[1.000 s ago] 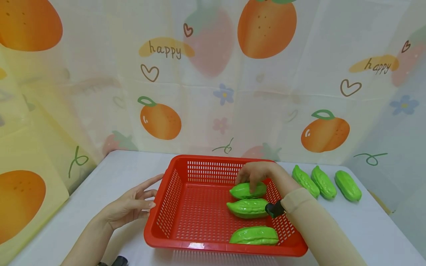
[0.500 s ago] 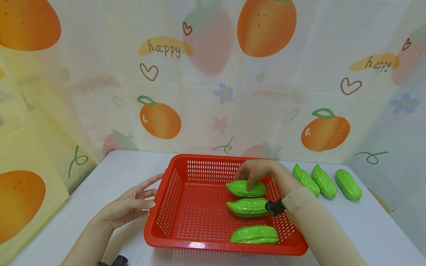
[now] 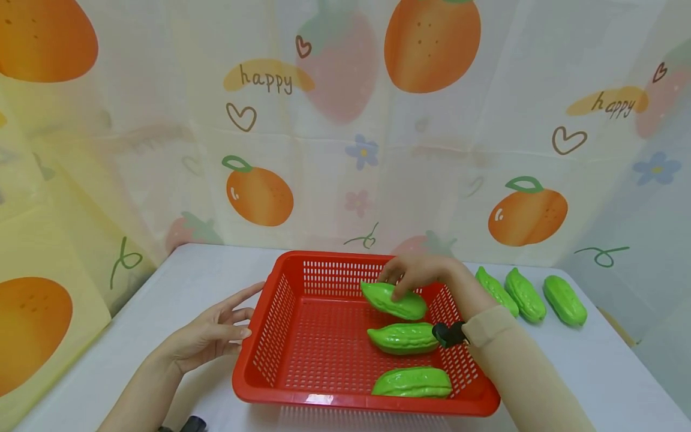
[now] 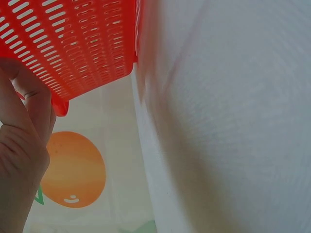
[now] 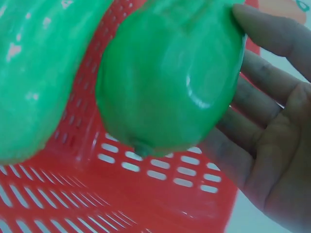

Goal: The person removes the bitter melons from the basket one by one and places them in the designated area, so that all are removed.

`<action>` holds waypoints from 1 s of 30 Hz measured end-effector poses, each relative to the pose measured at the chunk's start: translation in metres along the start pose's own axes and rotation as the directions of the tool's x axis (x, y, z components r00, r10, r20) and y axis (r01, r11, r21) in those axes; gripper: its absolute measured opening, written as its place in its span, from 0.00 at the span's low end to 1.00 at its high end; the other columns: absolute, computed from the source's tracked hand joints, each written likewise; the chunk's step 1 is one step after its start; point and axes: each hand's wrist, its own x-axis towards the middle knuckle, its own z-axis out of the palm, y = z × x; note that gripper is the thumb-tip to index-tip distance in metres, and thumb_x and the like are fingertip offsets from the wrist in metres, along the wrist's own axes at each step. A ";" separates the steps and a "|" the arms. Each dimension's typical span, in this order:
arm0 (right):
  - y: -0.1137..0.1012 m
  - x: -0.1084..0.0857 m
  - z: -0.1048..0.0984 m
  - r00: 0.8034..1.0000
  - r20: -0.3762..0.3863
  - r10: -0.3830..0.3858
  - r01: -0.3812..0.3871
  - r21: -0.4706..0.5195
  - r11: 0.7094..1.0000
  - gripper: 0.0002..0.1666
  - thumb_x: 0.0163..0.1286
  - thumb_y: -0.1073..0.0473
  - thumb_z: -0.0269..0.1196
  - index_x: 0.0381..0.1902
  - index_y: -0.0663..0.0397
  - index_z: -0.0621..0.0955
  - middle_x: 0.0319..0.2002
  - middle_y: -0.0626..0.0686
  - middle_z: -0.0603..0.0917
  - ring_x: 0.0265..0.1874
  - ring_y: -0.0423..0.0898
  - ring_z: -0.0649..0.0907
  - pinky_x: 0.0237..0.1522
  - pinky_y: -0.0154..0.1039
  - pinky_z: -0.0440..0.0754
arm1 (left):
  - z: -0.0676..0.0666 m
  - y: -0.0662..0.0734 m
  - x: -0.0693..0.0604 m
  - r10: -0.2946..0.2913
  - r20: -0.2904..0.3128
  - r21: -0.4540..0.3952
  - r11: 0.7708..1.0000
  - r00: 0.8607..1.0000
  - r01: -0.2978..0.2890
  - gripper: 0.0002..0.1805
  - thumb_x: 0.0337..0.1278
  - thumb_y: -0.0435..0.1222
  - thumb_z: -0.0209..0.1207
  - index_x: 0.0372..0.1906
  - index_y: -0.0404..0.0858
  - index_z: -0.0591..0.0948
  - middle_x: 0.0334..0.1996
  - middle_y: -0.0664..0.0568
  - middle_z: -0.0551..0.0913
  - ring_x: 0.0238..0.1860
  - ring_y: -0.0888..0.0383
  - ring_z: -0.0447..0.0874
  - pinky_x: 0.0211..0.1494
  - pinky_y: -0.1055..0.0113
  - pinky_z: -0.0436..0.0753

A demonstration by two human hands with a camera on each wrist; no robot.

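My right hand [image 3: 412, 273] pinches a glossy green bitter melon [image 3: 391, 300] inside the red basket [image 3: 324, 398], near the back right. The melon is tilted, its pointed end raised to the left. In the right wrist view, the held bitter melon [image 5: 165, 87] hangs beside the fingers, over the slotted wall. Two more bitter melons lie in the basket: one in the middle right [image 3: 403, 339] and one at the front right [image 3: 412, 383]. At the basket's left side, my left hand [image 3: 210, 336] holds the rim, with bent fingers against it in the left wrist view.
Several green melons remain outside: a bitter melon [image 3: 496, 291], another bitter melon [image 3: 525, 295] and a rounder one [image 3: 564, 301] lie on the white table [image 3: 599, 366], right of the basket. A fruit-printed curtain [image 3: 324, 180] hangs behind.
My right hand has lifted the rear bitter melon slightly and shifted it left, tilting its pointed end upward. The left hand and the basket stay nearly in place.
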 end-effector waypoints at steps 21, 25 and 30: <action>-0.010 -0.014 -0.011 0.995 -0.099 0.010 0.004 0.144 0.990 0.27 0.62 0.57 0.68 0.60 0.53 0.79 0.50 0.56 0.86 0.40 0.42 0.84 0.38 0.36 0.85 | -0.001 -0.001 0.000 0.004 0.001 0.007 1.000 1.000 -0.004 0.42 0.68 0.26 0.48 0.79 0.51 0.46 0.50 0.55 0.81 0.43 0.61 0.88 0.49 0.64 0.88; -0.013 -0.020 -0.016 0.992 -0.124 0.014 0.009 0.187 0.982 0.28 0.63 0.57 0.67 0.62 0.54 0.77 0.55 0.59 0.83 0.43 0.43 0.85 0.40 0.38 0.86 | 0.000 0.000 0.000 -0.006 -0.016 0.016 1.000 1.000 0.006 0.42 0.68 0.27 0.49 0.79 0.51 0.46 0.49 0.56 0.81 0.43 0.61 0.87 0.50 0.62 0.88; -0.017 -0.027 -0.023 0.990 -0.139 0.000 0.029 0.209 0.978 0.29 0.64 0.56 0.67 0.63 0.51 0.76 0.56 0.60 0.83 0.45 0.45 0.85 0.42 0.40 0.86 | 0.000 0.000 0.000 -0.014 -0.033 0.021 1.000 0.999 0.015 0.42 0.68 0.28 0.50 0.79 0.51 0.46 0.49 0.56 0.80 0.45 0.61 0.87 0.51 0.61 0.87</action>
